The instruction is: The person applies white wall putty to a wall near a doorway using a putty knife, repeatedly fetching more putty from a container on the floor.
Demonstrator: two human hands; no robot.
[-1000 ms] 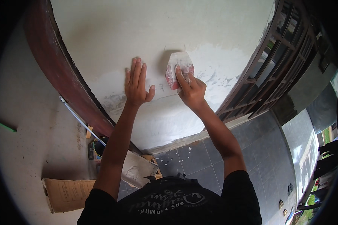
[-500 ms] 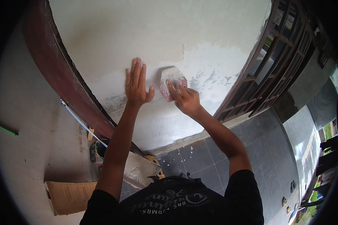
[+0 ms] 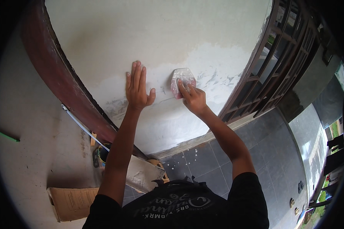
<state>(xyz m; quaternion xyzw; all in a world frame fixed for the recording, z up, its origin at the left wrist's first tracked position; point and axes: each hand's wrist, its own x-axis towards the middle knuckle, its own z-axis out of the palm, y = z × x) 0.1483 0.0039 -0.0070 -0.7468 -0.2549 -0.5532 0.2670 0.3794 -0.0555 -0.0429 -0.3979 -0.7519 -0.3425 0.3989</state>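
Observation:
My left hand [image 3: 137, 89] lies flat against a pale plastered wall [image 3: 153, 34], fingers stretched upward and thumb out to the side. To its right, my right hand [image 3: 195, 100] grips a putty scraper [image 3: 182, 72], a flat angular plate of reddish colour smeared with white. The scraper rests on the wall, its broad end pointing up and my forefinger laid along its face. Around it the wall carries a patchy white coat with grey streaks, most of them on the right. My palm hides part of the scraper's lower end.
A dark wooden window frame [image 3: 252, 80] borders the wall on the right, a dark red door frame [image 3: 51, 72] on the left. Below lies grey floor tile [image 3: 214, 164] with white drips. A cardboard box [image 3: 70, 202], a white pole [image 3: 82, 124] and a putty-smeared board [image 3: 143, 173] are at lower left.
My right hand has shifted the scraper a short way to the right along the wall and turned it slightly more upright. The left hand stays pressed at nearly the same place.

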